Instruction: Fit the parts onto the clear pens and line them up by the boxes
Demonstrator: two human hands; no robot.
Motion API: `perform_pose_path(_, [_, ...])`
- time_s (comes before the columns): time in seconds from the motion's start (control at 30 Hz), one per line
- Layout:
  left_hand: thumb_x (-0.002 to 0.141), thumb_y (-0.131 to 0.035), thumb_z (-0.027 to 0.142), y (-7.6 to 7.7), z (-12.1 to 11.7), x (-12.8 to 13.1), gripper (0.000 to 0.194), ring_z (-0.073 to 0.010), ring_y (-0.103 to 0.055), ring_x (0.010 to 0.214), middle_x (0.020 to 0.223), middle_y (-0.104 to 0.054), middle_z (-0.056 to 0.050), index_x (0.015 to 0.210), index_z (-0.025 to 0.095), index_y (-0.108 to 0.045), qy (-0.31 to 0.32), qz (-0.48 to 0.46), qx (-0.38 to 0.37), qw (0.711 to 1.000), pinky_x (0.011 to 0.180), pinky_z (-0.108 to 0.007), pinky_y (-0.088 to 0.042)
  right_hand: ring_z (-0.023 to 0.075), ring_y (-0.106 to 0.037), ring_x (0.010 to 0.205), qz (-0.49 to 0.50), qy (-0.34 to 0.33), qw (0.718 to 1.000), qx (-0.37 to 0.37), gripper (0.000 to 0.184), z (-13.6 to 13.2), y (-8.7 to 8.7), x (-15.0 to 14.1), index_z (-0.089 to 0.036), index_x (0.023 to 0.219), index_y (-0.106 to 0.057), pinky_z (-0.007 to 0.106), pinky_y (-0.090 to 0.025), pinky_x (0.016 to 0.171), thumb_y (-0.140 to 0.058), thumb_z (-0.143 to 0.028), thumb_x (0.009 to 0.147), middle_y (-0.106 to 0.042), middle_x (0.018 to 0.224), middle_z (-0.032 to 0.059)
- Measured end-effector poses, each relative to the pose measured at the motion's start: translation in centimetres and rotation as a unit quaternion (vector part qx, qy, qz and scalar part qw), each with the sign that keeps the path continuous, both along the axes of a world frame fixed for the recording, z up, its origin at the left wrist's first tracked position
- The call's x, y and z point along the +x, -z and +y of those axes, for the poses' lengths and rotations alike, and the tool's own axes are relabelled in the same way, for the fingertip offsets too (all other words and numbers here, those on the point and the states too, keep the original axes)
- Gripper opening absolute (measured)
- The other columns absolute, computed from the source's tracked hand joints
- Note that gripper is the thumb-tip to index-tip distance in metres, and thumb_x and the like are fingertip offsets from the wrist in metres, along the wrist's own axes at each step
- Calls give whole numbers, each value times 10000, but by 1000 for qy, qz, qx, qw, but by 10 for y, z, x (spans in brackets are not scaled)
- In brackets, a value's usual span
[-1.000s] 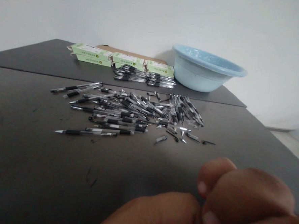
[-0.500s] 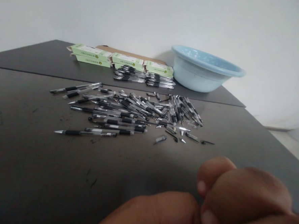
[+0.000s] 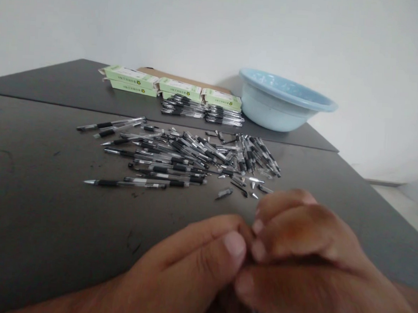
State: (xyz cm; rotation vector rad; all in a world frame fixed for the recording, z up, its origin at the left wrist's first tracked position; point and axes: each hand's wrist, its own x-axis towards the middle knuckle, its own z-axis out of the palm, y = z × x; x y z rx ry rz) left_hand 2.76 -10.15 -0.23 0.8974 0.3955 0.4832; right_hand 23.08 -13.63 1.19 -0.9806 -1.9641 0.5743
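Note:
My left hand [image 3: 188,268] and my right hand [image 3: 312,257] meet at the bottom of the view, fingertips pressed together. Both are closed, and what they pinch is hidden behind the fingers. A small clear, shiny bit shows under my right hand at the lower edge, too blurred to name. Beyond them lies a loose pile of clear pens [image 3: 181,150] with black grips. Nearest my right hand are pen caps [image 3: 224,193] and small silver cone tips [image 3: 255,195]. One pen [image 3: 122,184] with a silver tip lies apart at the pile's front left.
Bundled pens [image 3: 183,108] lie in front of green-and-white boxes [image 3: 130,82] at the back of the dark table [image 3: 33,188]. A light blue basin [image 3: 275,108] stands at the back right, near the wall. A flat brown piece [image 3: 185,78] lies behind the boxes.
Both hands have come up and further into view, with my right hand also shifted left. It now covers a black clip piece at the pile's right front. The pens look unmoved.

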Motion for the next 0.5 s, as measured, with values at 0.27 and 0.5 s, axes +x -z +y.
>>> perform_pose_path(0.27, [1034,-503,441,0,31,8,261,-62,-414,443,781,-597,8,1079,203,-598,-120,67,58,989,371,-177,-302,201,-650,799,132,30,989,-55,24,47,-6,9,-290,957,-752,368,-542,735,-760,-282,936,-726,883,38])
perform_pose_path(0.5, [941,-641,230,3,42,5,185,-96,-583,633,850,-639,12,1122,203,-614,-193,121,320,920,537,-215,-462,156,-599,713,272,-12,939,-208,197,61,10,10,-269,955,-733,303,-480,673,-868,-362,846,-676,780,-18])
